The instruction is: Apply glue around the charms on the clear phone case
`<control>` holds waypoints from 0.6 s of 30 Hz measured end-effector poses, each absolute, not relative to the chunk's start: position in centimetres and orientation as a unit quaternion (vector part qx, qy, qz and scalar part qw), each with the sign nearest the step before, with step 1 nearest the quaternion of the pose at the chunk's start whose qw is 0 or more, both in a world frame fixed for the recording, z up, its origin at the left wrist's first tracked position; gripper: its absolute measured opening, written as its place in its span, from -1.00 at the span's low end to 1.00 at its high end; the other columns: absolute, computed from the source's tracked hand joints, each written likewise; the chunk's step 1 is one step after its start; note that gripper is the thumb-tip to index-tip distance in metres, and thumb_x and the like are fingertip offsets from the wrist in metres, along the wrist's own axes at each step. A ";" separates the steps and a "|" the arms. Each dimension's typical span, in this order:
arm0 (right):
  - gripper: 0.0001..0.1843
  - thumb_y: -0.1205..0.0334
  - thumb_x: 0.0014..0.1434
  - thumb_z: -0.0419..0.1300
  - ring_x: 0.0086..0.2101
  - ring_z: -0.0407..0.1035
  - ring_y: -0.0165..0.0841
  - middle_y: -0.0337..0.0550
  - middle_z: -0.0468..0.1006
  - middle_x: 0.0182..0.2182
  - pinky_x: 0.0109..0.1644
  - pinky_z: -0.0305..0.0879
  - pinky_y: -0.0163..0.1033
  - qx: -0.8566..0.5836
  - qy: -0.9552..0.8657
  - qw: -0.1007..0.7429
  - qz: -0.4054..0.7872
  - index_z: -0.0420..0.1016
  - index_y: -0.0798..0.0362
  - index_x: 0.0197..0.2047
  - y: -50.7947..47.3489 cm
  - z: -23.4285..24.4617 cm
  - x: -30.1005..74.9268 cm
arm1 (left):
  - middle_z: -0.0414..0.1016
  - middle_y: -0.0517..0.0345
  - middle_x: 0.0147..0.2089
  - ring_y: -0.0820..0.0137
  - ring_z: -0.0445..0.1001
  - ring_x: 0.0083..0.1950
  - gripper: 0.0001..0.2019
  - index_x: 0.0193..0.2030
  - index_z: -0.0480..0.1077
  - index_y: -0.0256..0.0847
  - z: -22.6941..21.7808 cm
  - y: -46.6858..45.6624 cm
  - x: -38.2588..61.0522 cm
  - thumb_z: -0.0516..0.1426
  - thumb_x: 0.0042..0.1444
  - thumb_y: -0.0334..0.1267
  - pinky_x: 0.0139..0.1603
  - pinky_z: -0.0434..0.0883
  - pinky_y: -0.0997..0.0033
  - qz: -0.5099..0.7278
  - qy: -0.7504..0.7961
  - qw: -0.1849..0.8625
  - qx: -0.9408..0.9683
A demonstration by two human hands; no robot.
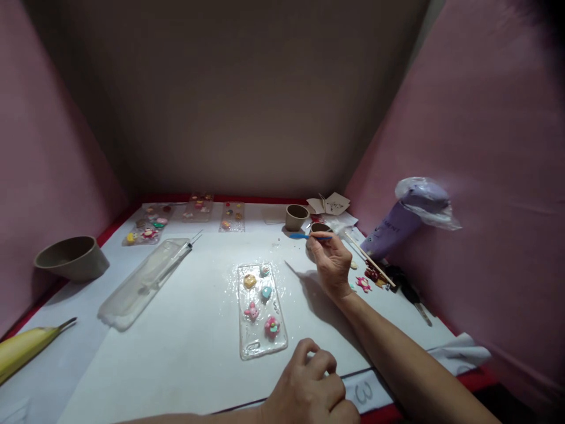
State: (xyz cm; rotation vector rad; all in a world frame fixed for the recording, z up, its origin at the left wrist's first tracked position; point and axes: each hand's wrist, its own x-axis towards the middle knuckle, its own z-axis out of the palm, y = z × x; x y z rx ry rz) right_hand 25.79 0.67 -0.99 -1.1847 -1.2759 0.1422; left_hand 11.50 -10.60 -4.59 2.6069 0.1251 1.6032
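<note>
Clear rectangular phone case (253, 330) lying flat on white table surface (176, 365)

The case is bearing five small moulded charms (266, 292) and is lying near the left hand (315, 386), apart from it. The right hand (331, 265) is pinching a slim blue tool (299, 236) between thumb and fingers, which are covering its middle section. This hand is partly hiding a round brown cup (320, 227). The left fingers are curling loosely; whether they are holding anything cannot be told. The left picture edge is cutting off a curved yellow banana (26, 353). A purple bag (391, 229) is showing "MENT"; any preceding letters are not readable. A white label strip (375, 384) is displaying "3".
</note>
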 end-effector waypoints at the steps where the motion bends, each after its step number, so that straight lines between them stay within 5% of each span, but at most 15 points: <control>1: -0.82 0.15 0.17 0.19 -0.44 0.37 -0.43 -0.22 0.48 -0.44 -0.33 0.33 -0.29 -0.518 -0.554 0.648 0.075 0.45 0.07 -0.21 0.6 -0.7 25.8 | 0.18 0.22 -0.61 0.37 0.24 -0.35 -0.73 -0.57 0.23 -0.28 -4.6 -10.6 11.5 0.06 0.13 -0.54 -0.25 0.09 0.31 0.521 0.041 0.038 0.852; 10: -0.83 0.18 0.06 0.25 -0.54 0.27 -0.47 -0.27 0.42 -0.55 -0.46 0.22 -0.34 -0.516 -0.549 0.641 0.149 0.48 0.10 -0.31 0.6 4.9 25.7 | 0.20 0.22 -0.60 0.38 0.23 -0.36 -0.74 -0.56 0.21 -0.28 -4.6 -10.5 11.5 0.09 0.14 -0.51 -0.24 0.08 0.30 0.525 0.044 0.031 0.849; 18: -0.85 0.18 0.06 0.19 -0.58 0.22 -0.47 -0.31 0.37 -0.62 -0.49 0.15 -0.34 -0.567 -0.556 0.590 0.144 0.48 0.10 -0.35 1.9 4.0 25.7 | 0.20 0.22 -0.60 0.38 0.23 -0.35 -0.73 -0.54 0.23 -0.28 -4.7 -10.4 11.6 0.06 0.18 -0.52 -0.25 0.08 0.32 0.537 0.041 0.034 0.842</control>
